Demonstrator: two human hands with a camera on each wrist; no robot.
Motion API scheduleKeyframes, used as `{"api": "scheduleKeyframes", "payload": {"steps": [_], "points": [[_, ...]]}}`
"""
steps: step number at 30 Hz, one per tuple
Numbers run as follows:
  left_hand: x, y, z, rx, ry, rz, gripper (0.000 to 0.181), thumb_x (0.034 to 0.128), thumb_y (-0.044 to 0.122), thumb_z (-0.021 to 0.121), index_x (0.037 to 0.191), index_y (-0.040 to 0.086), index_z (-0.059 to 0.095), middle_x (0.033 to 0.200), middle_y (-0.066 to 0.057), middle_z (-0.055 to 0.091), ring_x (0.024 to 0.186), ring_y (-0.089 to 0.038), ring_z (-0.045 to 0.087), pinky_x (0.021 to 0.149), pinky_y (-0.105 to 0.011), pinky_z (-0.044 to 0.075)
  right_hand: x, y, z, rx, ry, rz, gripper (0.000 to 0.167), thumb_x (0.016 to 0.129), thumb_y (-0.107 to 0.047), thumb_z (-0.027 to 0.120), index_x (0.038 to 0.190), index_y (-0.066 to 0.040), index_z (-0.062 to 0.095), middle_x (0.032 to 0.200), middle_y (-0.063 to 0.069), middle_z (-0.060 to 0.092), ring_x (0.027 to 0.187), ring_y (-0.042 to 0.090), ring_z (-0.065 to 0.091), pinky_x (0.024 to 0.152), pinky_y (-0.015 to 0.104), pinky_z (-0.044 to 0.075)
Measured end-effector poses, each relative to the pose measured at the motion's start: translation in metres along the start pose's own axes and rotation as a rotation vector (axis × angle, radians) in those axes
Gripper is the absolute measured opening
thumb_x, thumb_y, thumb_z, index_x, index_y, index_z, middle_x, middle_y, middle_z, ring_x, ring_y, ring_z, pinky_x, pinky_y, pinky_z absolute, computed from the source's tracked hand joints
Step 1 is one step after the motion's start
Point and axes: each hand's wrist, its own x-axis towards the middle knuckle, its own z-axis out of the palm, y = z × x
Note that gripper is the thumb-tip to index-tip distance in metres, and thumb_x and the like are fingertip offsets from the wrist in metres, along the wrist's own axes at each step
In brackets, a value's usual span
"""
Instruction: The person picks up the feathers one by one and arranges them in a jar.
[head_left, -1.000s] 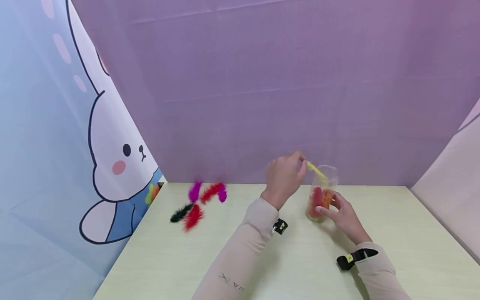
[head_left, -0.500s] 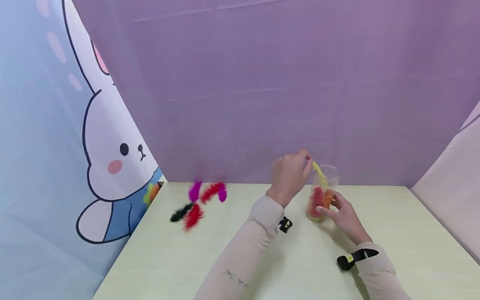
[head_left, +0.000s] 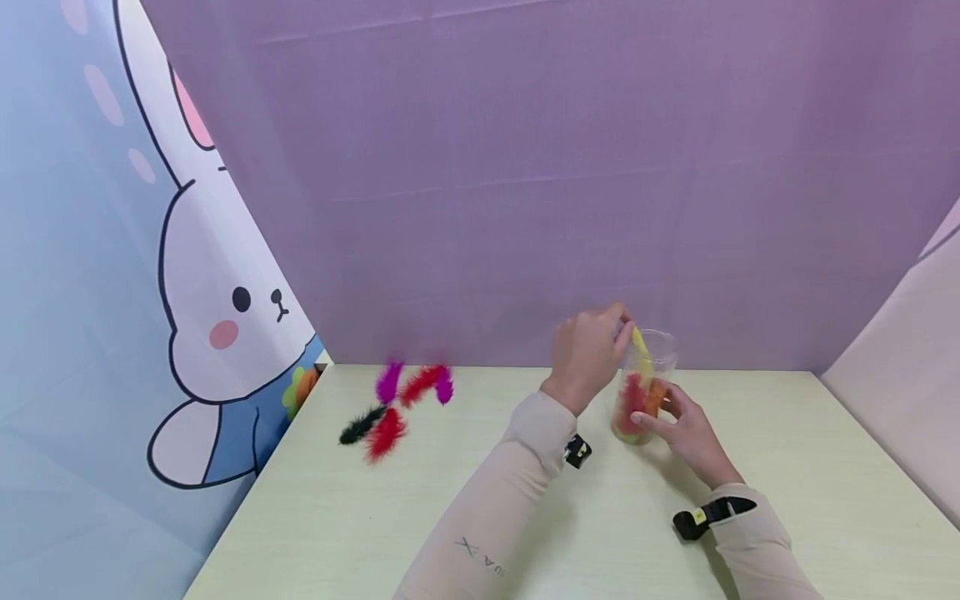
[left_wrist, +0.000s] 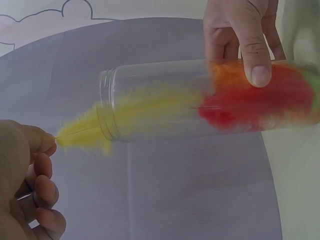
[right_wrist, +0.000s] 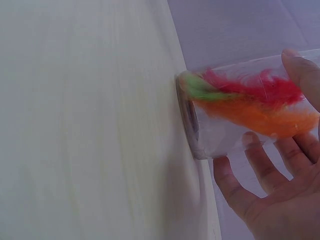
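Observation:
A clear jar stands on the table with its mouth uncovered. My right hand grips its lower side, thumb in front and fingers round the back. Inside lie a red feather, an orange feather and a light green feather. Beside the jar's mouth, my left hand pinches the end of a yellow feather between thumb and forefinger. Most of that feather is within the jar's upper part, its held end sticking out past the rim. Its far tip comes near the red feather.
On the left part of the table lie loose feathers: red, dark green and purple, with another red and purple pair beside them. A purple cloth hangs behind, and a rabbit-printed cloth hangs at left.
My left hand has moved right toward the jar, and the yellow feather has gone deeper into it and stands steeper. The right hand and jar stay in place.

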Motion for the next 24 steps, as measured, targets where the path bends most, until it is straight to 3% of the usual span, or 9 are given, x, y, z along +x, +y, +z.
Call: {"api": "scheduleKeyframes", "payload": {"steps": [13, 24], "points": [[-0.003, 0.001, 0.005, 0.002, -0.020, -0.003, 0.016, 0.1033, 0.036, 0.059, 0.101, 0.028, 0.074, 0.069, 0.013, 0.069, 0.051, -0.004, 0.051, 0.046, -0.017, 0.033, 0.001, 0.002, 0.001, -0.005, 0.003, -0.007, 0.079, 0.093, -0.036, 0.076, 0.156, -0.013, 0.036, 0.155, 0.022, 0.045, 0.145, 0.046, 0.040, 0.110, 0.071, 0.035], [-0.015, -0.016, 0.011, -0.040, -0.046, -0.054, 0.015, 0.1024, 0.034, 0.061, 0.102, 0.026, 0.074, 0.061, 0.009, 0.063, 0.048, -0.005, 0.045, 0.044, -0.018, 0.031, 0.002, 0.000, 0.002, -0.028, -0.002, -0.012, 0.080, 0.093, -0.040, 0.075, 0.157, -0.012, 0.034, 0.156, 0.022, 0.044, 0.144, 0.049, 0.040, 0.109, 0.071, 0.036]]}}
